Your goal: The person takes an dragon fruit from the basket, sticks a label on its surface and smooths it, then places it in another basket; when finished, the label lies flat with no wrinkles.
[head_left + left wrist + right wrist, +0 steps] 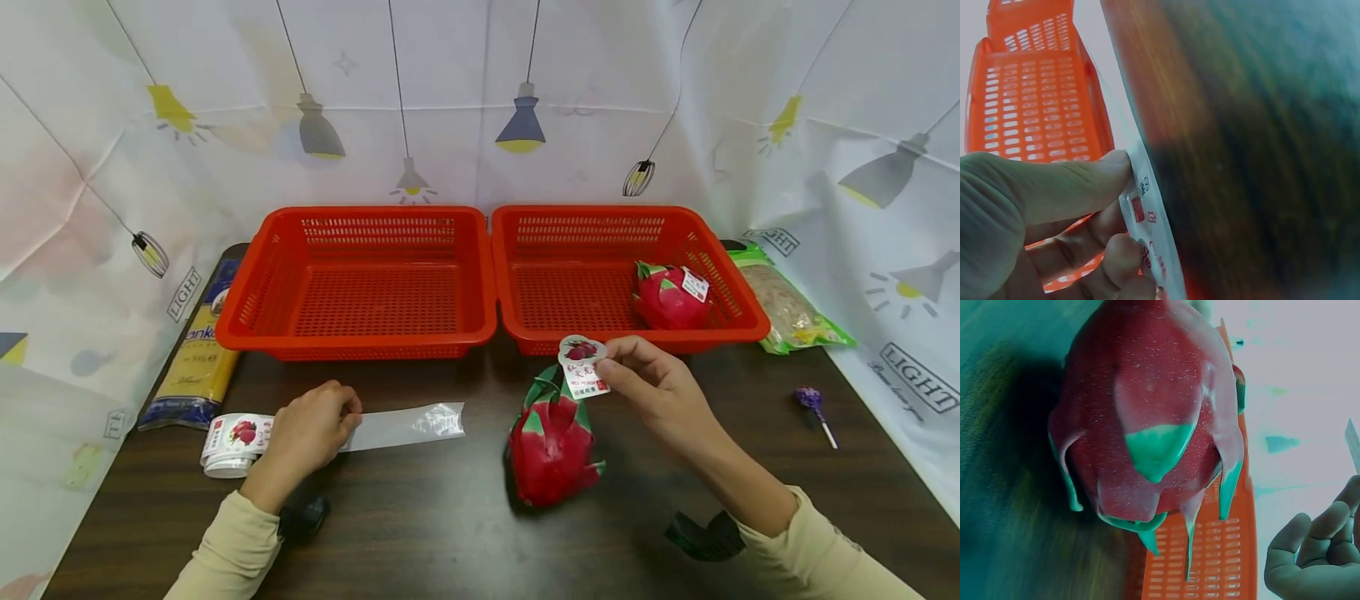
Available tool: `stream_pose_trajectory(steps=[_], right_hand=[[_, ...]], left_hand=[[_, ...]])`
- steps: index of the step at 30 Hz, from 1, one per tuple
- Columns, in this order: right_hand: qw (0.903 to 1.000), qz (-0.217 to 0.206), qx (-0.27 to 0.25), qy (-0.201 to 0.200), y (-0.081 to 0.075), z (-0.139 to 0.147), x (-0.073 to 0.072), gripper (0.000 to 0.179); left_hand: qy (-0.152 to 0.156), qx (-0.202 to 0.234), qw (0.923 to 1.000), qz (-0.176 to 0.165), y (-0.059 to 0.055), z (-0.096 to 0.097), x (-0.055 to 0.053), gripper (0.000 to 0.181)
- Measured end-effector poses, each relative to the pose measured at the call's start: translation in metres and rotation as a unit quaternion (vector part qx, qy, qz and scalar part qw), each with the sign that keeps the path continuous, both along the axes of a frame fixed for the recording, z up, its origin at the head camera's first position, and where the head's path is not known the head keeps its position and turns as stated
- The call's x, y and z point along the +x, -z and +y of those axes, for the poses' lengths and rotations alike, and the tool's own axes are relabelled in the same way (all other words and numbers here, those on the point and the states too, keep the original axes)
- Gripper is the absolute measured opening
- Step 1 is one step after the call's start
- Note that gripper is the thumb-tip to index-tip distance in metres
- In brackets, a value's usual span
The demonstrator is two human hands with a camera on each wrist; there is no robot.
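My right hand [660,392] pinches a label sticker [587,379] by its right edge between thumb and fingers. The sticker carries a fruit picture and red print, and it overlaps the green top of a red dragon fruit [553,458] lying on the table. That fruit fills much of the right wrist view, with the right hand [1322,544] beside it. On the left, my left hand [311,433] holds the backing strip [420,423] of a label roll [232,442]. In the left wrist view, thumb and fingers pinch the printed strip [1150,219].
Two red plastic baskets stand side by side at the back, the left basket [356,340] and the right basket [600,335]. A labelled dragon fruit [667,302] lies in the right one. Around them are a pasta packet [197,354], a green-edged bag [787,300] and a lollipop [810,400].
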State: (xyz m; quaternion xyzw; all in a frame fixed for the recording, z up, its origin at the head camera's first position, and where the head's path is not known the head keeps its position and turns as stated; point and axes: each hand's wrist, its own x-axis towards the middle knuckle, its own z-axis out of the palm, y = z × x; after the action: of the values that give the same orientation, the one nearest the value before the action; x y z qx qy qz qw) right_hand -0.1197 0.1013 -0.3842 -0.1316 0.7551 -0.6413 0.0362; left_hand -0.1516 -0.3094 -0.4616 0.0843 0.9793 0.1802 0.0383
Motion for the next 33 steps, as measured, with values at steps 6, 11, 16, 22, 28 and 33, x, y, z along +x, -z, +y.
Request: stream_pose_trajectory(steps=[6, 11, 16, 22, 28, 33], right_hand=[[0.9994, -0.029, -0.005, 0.017, 0.002, 0.007, 0.008, 0.011], [0.9989, -0.041, 0.012, 0.022, 0.007, 0.009, 0.016, 0.008], [0.9993, -0.033, 0.015, -0.002, 0.013, 0.009, 0.02, 0.012], [0.9991, -0.025, 0.015, -0.031, 0.017, 0.009, 0.026, 0.014], [0.9969, -0.029, 0.015, -0.072, 0.024, 0.008, 0.032, 0.01], [0.9938, -0.046, 0.0, -0.101, 0.026, 0.009, 0.035, 0.011]], left_hand=[[-0.003, -0.011, 0.9998, 0.017, -0.005, 0.0, 0.004, 0.003], [0.01, 0.022, 0.9993, 0.029, -0.023, 0.011, 0.009, 0.007], [0.063, 0.16, 0.982, 0.078, -0.043, 0.048, 0.025, 0.003], [0.115, 0.327, 0.934, 0.088, -0.047, 0.114, 0.058, 0.011], [0.103, 0.384, 0.9163, 0.05, -0.037, 0.162, 0.07, 0.018], [0.089, 0.402, 0.9112, 0.02, -0.031, 0.179, 0.066, 0.02]])
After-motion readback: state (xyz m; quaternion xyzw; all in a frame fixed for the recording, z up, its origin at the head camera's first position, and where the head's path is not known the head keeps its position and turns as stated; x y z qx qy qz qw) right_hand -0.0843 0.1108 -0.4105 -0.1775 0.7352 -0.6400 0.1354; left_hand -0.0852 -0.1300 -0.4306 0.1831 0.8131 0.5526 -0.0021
